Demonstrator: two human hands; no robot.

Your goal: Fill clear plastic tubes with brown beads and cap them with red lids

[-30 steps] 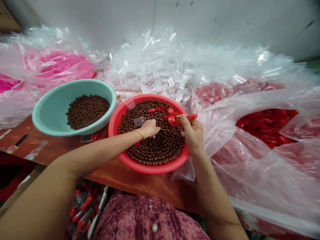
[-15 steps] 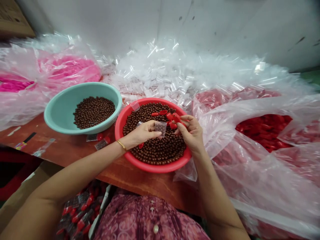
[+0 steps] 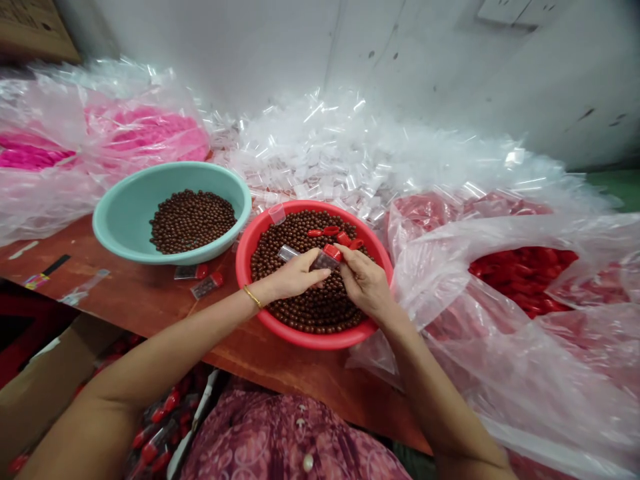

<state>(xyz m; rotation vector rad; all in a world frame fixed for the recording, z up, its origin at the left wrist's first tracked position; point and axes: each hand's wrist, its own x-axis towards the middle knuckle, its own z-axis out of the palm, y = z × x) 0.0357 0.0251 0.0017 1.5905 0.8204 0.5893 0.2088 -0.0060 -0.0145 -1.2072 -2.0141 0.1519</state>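
Over the red bowl [image 3: 260,235] of small brown balls [image 3: 320,307], my left hand [image 3: 295,275] pinches a small clear bag [image 3: 324,261] holding some balls. My right hand [image 3: 364,280] meets it from the right, fingers closed on a red plastic piece [image 3: 333,252] at the bag's mouth. More red pieces [image 3: 336,235] and another clear bag [image 3: 287,252] lie on the balls in the bowl. A gold bracelet [image 3: 253,297] circles my left wrist.
A teal bowl [image 3: 120,220] with brown balls stands to the left on the wooden table [image 3: 150,300]. A heap of clear bags [image 3: 350,153] lies behind. A plastic sack of red pieces [image 3: 525,267] fills the right, a pink sack [image 3: 125,133] the far left. Filled packets [image 3: 207,285] lie between the bowls.
My left hand lifted a clear bag off the balls. My right hand drew in from the bowl's right side with a red piece and brought it to the bag. The view shifted slightly.
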